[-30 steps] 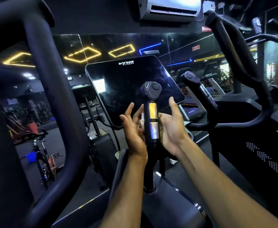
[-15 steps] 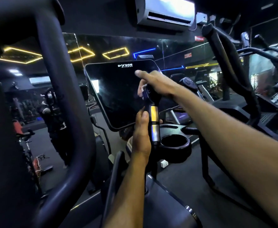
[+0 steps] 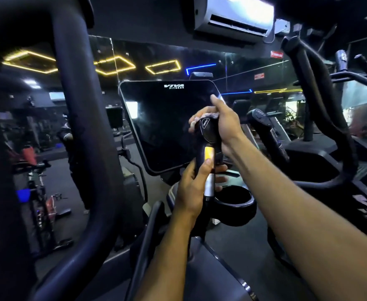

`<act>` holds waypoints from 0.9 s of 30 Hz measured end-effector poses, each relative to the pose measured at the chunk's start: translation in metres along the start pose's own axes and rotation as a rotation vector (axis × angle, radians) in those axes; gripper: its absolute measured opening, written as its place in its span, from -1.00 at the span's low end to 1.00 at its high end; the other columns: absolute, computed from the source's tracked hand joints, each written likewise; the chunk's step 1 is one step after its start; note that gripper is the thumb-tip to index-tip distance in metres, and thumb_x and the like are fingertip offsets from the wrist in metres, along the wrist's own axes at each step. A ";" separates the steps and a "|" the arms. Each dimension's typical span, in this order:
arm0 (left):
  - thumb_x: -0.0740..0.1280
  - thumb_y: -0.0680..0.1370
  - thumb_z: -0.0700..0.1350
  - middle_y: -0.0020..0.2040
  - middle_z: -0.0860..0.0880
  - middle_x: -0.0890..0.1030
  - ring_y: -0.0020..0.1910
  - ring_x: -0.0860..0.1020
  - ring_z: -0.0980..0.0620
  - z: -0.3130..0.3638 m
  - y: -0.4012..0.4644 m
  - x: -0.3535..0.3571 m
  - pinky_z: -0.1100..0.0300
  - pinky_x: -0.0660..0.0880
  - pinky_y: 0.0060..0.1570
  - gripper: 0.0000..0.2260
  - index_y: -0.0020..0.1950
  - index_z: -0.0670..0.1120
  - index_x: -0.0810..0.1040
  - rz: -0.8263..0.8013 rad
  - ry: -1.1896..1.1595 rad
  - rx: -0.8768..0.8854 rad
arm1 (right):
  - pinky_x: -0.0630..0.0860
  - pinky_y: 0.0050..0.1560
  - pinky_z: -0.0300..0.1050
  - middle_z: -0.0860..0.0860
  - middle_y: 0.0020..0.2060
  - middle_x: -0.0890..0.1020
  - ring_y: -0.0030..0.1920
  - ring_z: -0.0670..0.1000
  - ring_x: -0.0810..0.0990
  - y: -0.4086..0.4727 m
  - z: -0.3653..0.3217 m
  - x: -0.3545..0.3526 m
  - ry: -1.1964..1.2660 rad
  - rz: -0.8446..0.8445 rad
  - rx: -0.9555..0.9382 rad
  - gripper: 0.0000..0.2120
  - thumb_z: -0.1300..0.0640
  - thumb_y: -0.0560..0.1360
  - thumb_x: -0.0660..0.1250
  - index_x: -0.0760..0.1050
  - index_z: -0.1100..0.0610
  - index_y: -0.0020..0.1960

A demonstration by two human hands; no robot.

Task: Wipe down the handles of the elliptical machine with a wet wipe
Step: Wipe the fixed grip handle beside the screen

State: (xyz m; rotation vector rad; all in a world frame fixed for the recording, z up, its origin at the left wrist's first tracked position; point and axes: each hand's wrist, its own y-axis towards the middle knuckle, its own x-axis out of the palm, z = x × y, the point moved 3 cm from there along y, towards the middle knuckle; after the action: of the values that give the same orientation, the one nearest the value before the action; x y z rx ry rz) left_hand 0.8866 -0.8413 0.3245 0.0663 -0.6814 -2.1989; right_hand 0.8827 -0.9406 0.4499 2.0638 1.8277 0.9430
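An upright black handle with metal sensor plates rises in front of the console. My left hand grips its lower part, thumb on the upper metal plate. My right hand curls over the rounded top of the handle and presses a white wet wipe against it; only a sliver of the wipe shows between the fingers. A second fixed handle stands to the right, untouched.
The dark console screen stands just behind the handle. A black cup holder sits below my hands. Large moving arm bars curve at the left and right. A mirror wall and exercise bikes lie beyond.
My right hand rose from the handle's mid section to its top and now curls over the cap with the wipe. My left hand closed around the lower grip.
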 end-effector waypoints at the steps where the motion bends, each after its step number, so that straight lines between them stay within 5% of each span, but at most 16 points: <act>1: 0.35 0.52 0.17 0.04 -0.19 0.74 -0.10 0.70 -0.15 0.000 -0.001 0.000 0.10 0.60 -0.22 -0.70 0.15 0.04 0.62 0.014 0.011 0.006 | 0.57 -0.13 0.02 0.28 -0.30 0.60 -0.30 0.21 0.59 -0.004 0.006 -0.001 0.116 0.018 -0.052 -0.43 -0.01 0.70 0.07 0.55 0.35 -0.27; 4: 0.44 0.40 0.45 -0.07 -0.15 0.68 -0.14 0.64 -0.21 -0.001 0.000 -0.003 -0.13 0.59 -0.08 -0.54 0.05 0.12 0.64 0.128 0.038 0.047 | 0.48 0.27 0.05 0.23 -0.04 0.68 0.01 0.18 0.65 -0.024 0.025 -0.006 0.373 0.097 -0.168 -0.50 0.00 0.73 0.02 0.58 0.33 -0.01; 6: 0.35 0.38 0.56 0.20 -0.13 0.65 0.16 0.62 -0.26 -0.004 0.001 -0.009 -0.28 0.51 0.25 -0.36 0.29 0.19 0.55 0.232 0.081 0.118 | 0.40 0.45 -0.01 0.16 0.20 0.67 0.27 0.09 0.62 -0.047 0.035 -0.007 0.411 0.214 -0.180 -0.56 0.00 0.73 0.03 0.61 0.23 0.20; 10: 0.31 0.30 0.62 0.45 -0.10 0.52 0.44 0.50 -0.14 0.006 -0.004 -0.011 -0.12 0.46 0.41 -0.17 0.47 0.27 0.39 0.309 0.041 0.214 | 0.42 0.42 -0.01 0.10 0.37 0.51 0.39 0.00 0.45 -0.100 0.053 0.005 0.122 0.251 -0.146 -0.53 -0.12 0.70 0.08 0.39 0.13 0.48; 13: 0.37 0.21 0.62 0.50 -0.11 0.48 0.45 0.51 -0.06 0.005 -0.001 -0.011 0.03 0.55 0.30 -0.05 0.50 0.21 0.35 0.296 -0.014 0.223 | 0.11 0.59 -0.15 -0.22 0.58 0.21 0.55 -0.28 0.15 -0.128 0.070 0.011 -0.186 0.178 -0.191 -0.39 -0.28 0.64 0.06 0.09 -0.08 0.62; 16: 0.40 0.18 0.62 0.51 -0.11 0.46 0.38 0.57 0.03 0.008 0.000 -0.013 0.17 0.59 0.17 0.07 0.57 0.15 0.29 0.270 -0.035 0.211 | -0.04 0.58 -0.24 -0.31 0.60 -0.06 0.56 -0.35 -0.09 -0.159 0.092 0.013 -0.460 0.132 -0.220 -0.32 -0.31 0.56 0.00 -0.17 -0.18 0.58; 18: 0.37 0.20 0.62 0.52 -0.09 0.46 0.40 0.56 0.04 0.008 -0.003 -0.010 0.12 0.58 0.22 0.09 0.62 0.12 0.25 0.251 -0.030 0.213 | -0.03 0.58 -0.25 -0.32 0.60 -0.04 0.58 -0.31 -0.09 -0.175 0.105 0.011 -0.476 0.125 -0.232 -0.34 -0.28 0.58 0.01 -0.16 -0.17 0.59; 21: 0.18 0.41 0.59 0.51 -0.07 0.48 0.45 0.51 0.03 0.008 -0.005 -0.013 0.00 0.44 0.45 -0.11 0.62 0.13 0.27 0.265 0.007 0.242 | 0.17 0.55 -0.15 -0.24 0.56 0.27 0.55 -0.23 0.19 -0.180 0.107 0.014 -0.180 0.125 -0.163 -0.40 -0.24 0.62 0.06 0.12 -0.07 0.61; 24: -0.06 0.56 0.37 0.48 -0.07 0.52 0.45 0.51 0.00 0.003 -0.004 -0.016 -0.08 0.37 0.50 -0.32 0.61 0.11 0.29 0.313 0.001 0.246 | 0.44 0.31 -0.19 -0.11 0.19 0.68 0.28 -0.16 0.58 -0.169 0.095 0.007 0.191 0.092 0.066 -0.56 -0.20 0.66 0.06 0.56 0.01 0.29; 27: -0.04 0.58 0.35 0.45 -0.11 0.54 0.43 0.54 -0.03 0.000 -0.005 -0.022 -0.10 0.41 0.46 -0.33 0.61 0.07 0.30 0.352 -0.052 0.248 | 0.52 0.09 0.03 0.17 -0.03 0.69 -0.02 0.16 0.65 -0.129 0.072 -0.005 0.232 -0.063 0.255 -0.24 -0.39 0.60 -0.05 0.57 0.25 0.12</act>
State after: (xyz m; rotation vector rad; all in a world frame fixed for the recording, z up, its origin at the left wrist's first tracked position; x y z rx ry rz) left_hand 0.8976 -0.8229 0.3179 0.0136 -0.9181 -1.7782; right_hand 0.8218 -0.9028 0.3203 2.0972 2.2226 1.0157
